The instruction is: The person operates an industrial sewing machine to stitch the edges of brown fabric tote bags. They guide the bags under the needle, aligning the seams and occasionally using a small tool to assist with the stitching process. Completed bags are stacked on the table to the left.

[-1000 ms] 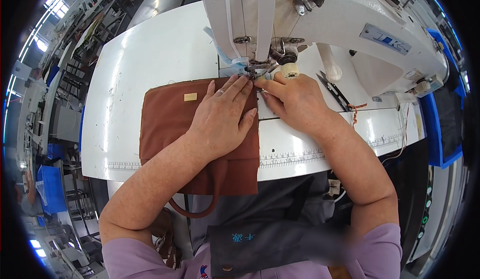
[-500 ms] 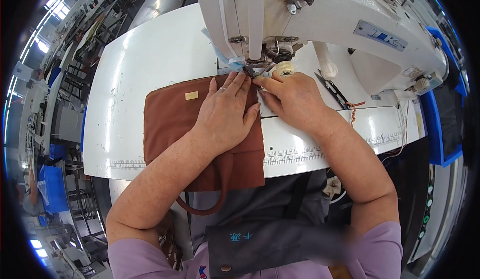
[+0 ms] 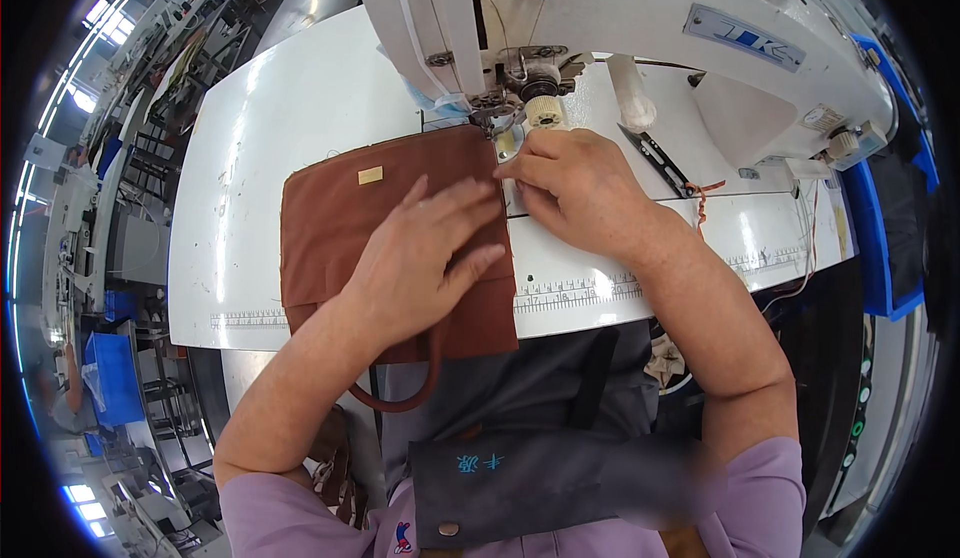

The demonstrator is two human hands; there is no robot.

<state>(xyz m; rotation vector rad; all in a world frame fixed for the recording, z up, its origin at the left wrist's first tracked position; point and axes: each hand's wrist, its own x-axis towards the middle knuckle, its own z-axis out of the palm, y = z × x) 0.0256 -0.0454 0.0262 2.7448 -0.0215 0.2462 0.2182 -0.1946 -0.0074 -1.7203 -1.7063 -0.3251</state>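
A brown fabric bag (image 3: 330,223) with a small gold plate and a loop handle (image 3: 425,378) lies flat on the sewing table. Its top right corner is by the needle area of the sewing machine (image 3: 490,113). Over the right part of the bag is my left hand (image 3: 415,253), fingers spread, slightly blurred; whether it presses on the cloth I cannot tell. My right hand (image 3: 580,193) is curled at the bag's right edge, index fingertip against that edge. What its fingers hold, if anything, is hidden.
Black thread snips (image 3: 660,163) with an orange cord lie right of my right hand. A ruler strip (image 3: 580,293) runs along the front of the white table (image 3: 240,178). Blue bins (image 3: 880,248) stand at the far right, another blue bin (image 3: 115,378) at the left.
My left hand has drawn back from the needle area toward me, its fingers spreading. The bag's top right corner now shows. My right hand stays near the edge.
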